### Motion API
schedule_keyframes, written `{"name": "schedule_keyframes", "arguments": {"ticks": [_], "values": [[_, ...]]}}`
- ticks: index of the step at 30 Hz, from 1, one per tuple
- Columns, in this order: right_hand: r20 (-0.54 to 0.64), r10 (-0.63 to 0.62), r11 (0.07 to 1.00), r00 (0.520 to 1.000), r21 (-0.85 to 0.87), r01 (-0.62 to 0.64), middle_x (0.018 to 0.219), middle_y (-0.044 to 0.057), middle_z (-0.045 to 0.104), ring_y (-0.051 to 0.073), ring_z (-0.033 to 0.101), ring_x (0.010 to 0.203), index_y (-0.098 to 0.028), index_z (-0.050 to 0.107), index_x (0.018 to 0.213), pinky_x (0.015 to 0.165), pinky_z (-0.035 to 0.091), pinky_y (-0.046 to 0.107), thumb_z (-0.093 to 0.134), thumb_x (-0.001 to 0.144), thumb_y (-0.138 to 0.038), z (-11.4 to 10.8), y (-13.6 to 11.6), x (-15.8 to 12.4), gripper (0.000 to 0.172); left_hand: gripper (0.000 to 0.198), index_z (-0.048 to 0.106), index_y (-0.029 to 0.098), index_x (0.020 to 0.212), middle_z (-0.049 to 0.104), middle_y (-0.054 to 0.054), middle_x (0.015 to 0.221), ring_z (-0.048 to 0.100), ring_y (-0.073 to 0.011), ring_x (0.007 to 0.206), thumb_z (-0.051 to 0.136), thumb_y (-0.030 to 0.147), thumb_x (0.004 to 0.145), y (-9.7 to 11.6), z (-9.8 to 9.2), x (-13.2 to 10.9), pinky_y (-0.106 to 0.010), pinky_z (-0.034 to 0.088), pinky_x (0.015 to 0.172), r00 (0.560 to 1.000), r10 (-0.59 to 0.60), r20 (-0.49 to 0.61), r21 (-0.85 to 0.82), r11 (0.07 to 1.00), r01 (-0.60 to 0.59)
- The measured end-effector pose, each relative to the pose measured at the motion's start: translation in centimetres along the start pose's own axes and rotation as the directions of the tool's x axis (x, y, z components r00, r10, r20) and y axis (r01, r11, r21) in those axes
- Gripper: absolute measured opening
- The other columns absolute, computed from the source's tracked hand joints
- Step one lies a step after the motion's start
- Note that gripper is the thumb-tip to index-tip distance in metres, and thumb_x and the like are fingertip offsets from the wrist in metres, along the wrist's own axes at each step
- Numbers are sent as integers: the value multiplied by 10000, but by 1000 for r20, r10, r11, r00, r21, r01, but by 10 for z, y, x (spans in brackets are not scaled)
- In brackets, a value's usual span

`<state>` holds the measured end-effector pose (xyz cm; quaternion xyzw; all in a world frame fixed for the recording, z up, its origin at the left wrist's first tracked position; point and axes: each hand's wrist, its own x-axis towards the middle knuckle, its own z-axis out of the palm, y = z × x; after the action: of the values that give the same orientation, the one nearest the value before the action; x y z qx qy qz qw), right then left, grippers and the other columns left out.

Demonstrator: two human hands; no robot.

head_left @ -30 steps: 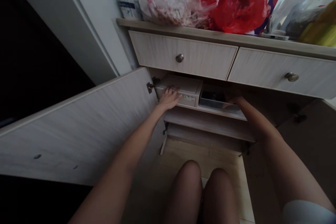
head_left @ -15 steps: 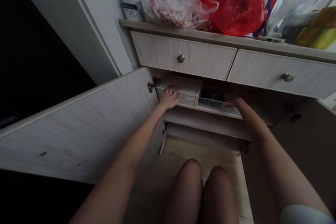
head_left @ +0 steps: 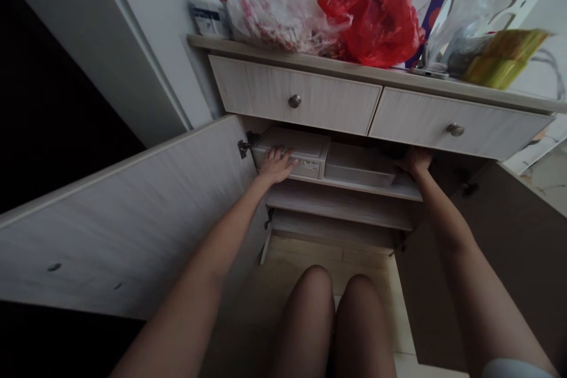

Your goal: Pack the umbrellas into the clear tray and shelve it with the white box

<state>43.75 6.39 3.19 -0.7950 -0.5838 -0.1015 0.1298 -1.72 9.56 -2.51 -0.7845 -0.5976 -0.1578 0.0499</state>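
Observation:
My left hand lies with its fingers spread on the front of a white box at the left of the upper cabinet shelf. Beside that box sits a grey lidded box. My right hand reaches into the shadow just right of the grey box, under the right drawer; its fingers are curled and partly hidden in the dark.
Both cabinet doors stand open, the left door wide and the right door beside my arm. Two shut drawers with round knobs sit above. The top holds a red plastic bag, clear bags and a white bottle. My knees are below.
My right hand has moved right, off the open dark container to its right end. That container now shows a closed grey top. My left hand stays on the white box.

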Motion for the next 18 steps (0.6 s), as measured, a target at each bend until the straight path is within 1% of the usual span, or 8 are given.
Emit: {"name": "schedule_keyframes", "arguments": {"ticks": [1,3,5,7,9,12,14,18], "values": [[24,161,987,987,18,-162,1429,398,384,507,368,1347,44,315,1476,1055,319,611,678,792,-650,3,12,-1,1040,660,398,172,1502,354,-165,1574,246,-345,1484,247,546,980,0,0,0,-516,207,1190,1000,-4,2,-6,1000,4],[108,414,905,904,56,-421,1468,367,370,479,392,1358,-29,252,1536,1057,348,612,733,733,-652,11,31,-4,1125,661,404,170,1497,361,-171,1570,249,-356,1480,246,550,979,1,0,0,-531,221,1180,1000,-10,1,-11,1000,10],[203,511,842,835,80,-534,1494,354,348,470,382,1378,-68,209,1566,1061,349,631,735,710,-678,21,42,-9,1175,660,404,173,1497,371,-167,1565,252,-354,1479,249,551,979,1,0,0,-529,219,1180,1000,-8,-8,-4,1000,8],[268,549,806,792,81,-586,1496,361,339,475,363,1391,-76,213,1570,1059,336,654,715,691,-727,34,44,-13,1204,660,403,168,1498,371,-171,1563,258,-350,1478,253,548,980,2,-1,0,-520,209,1186,1000,-6,-15,10,1000,6],[291,569,791,769,64,-609,1490,375,333,486,338,1401,-76,237,1564,1045,320,681,696,666,-776,47,39,-14,1226,657,401,170,1499,372,-175,1561,268,-349,1474,252,544,981,2,-1,-1,-519,206,1187,1000,-5,-14,26,1000,5],[277,595,777,755,41,-628,1500,398,286,510,304,1405,-60,280,1547,1023,288,721,666,669,-804,63,27,-8,1214,657,391,173,1504,370,-171,1564,265,-345,1476,247,544,982,2,0,-1,-514,210,1185,1000,1,-8,42,999,0],[260,620,758,741,49,-651,1518,422,210,535,297,1394,-39,262,1550,1010,261,746,652,700,-786,71,21,-3,1196,663,386,168,1507,357,-172,1572,251,-345,1482,242,548,982,1,0,-1,-509,213,1184,1000,1,-9,41,999,0],[264,656,723,707,49,-689,1543,432,89,559,260,1396,-47,221,1567,1000,198,784,619,757,-755,75,16,2,1147,666,373,167,1513,342,-175,1583,240,-343,1489,237,546,983,1,0,0,-516,208,1184,1000,-4,7,40,999,3]]}}
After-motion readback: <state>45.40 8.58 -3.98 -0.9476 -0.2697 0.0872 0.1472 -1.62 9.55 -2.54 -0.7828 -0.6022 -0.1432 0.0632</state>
